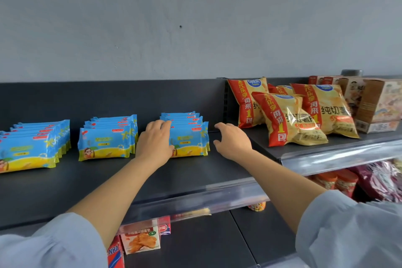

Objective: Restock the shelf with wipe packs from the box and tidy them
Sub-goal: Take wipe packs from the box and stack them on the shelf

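The wipe packs point(104, 141) are sky blue above and yellow along the bottom, with a small red label strip, yellow star shapes and a cartoon figure. The shelf point(108, 176) under them is dark charcoal grey. The wall point(195, 17) is pale blue-grey with one dark speck. The crisp bags point(291, 119) are golden yellow, crossed by a red band with yellow and white characters, and carry a blue oval badge. The boxes point(378, 104) are cardboard brown with pastel drawings. The sleeves point(54, 243) are light grey-blue. Below, a carton point(141, 239) is white with an orange picture and a green badge.
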Demonstrator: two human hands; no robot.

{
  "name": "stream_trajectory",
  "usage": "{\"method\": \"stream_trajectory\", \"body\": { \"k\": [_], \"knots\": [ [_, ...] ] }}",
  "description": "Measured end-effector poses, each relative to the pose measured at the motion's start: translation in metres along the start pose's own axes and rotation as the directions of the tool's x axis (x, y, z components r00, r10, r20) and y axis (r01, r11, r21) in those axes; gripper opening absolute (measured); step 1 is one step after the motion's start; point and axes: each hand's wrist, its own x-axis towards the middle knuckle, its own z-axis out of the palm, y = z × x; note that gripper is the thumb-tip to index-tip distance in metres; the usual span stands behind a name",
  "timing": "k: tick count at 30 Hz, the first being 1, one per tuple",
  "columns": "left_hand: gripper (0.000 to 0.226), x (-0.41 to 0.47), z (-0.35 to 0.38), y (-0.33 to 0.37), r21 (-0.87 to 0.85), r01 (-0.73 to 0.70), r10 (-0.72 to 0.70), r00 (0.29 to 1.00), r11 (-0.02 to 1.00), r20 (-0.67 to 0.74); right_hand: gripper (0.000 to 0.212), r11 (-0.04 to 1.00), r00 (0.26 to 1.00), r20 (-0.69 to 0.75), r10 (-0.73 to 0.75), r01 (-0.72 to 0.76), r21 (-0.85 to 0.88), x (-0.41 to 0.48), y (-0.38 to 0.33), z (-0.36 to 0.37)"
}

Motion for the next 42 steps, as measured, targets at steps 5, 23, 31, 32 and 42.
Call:
{"method": "stream_trajectory", "body": {
  "k": [5,23,31,32,42],
  "knots": [
    [0.061,-0.015,-0.007,0.012,0.029,-0.076,0.076,0.997,0.997,0.01,0.053,0.999,0.999,-0.054,0.0,-0.003,-0.052,-0.029,0.003,-0.011],
    [0.054,-0.115,-0.046,0.139,-0.049,-0.206,0.206,0.978,0.977,-0.022,0.047,0.976,0.986,-0.126,0.109,-0.131,-0.176,-0.197,0.079,-0.088],
    [0.054,-0.199,-0.032,0.221,-0.132,-0.253,0.264,0.962,0.958,0.068,0.041,0.943,0.974,-0.088,0.208,-0.223,-0.247,-0.305,0.138,-0.104],
    [0.055,-0.208,-0.029,0.23,-0.133,-0.265,0.277,0.957,0.955,0.081,0.042,0.94,0.972,-0.079,0.22,-0.233,-0.249,-0.316,0.144,-0.104],
    [0.056,-0.274,0.022,0.309,-0.216,-0.387,0.433,0.869,0.896,0.241,0.039,0.882,0.915,0.017,0.402,-0.382,-0.274,-0.406,0.205,-0.085]
  ]
}}
